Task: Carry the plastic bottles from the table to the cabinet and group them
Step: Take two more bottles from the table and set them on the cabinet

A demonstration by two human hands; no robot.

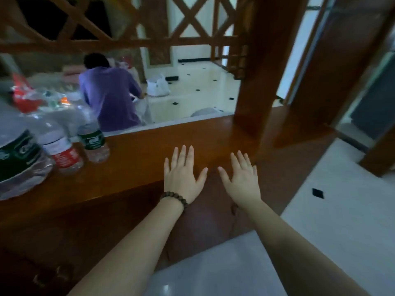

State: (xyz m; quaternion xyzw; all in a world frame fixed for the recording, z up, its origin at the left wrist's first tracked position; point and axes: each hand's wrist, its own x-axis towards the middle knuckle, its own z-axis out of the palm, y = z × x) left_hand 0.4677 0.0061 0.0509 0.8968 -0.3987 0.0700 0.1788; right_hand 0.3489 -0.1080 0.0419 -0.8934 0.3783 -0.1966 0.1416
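Observation:
Several clear plastic bottles stand grouped at the left end of the wooden cabinet top (149, 154): a large one with a dark green label (17, 159), a red-labelled one (63, 150) and a smaller green-labelled one (94, 139). More bottles and a red wrapper (23, 95) lie blurred behind them. My left hand (181, 174), with a bead bracelet at the wrist, hovers flat over the cabinet's front edge, fingers spread, holding nothing. My right hand (241, 176) is beside it, also spread and holding nothing. Both hands are well right of the bottles.
A thick wooden post (256, 82) rises from the cabinet top just right of my hands, with lattice above. Beyond the cabinet a person in a purple shirt (111, 97) bends over, near a white bag (158, 84) on tiled floor. A doorway is at right.

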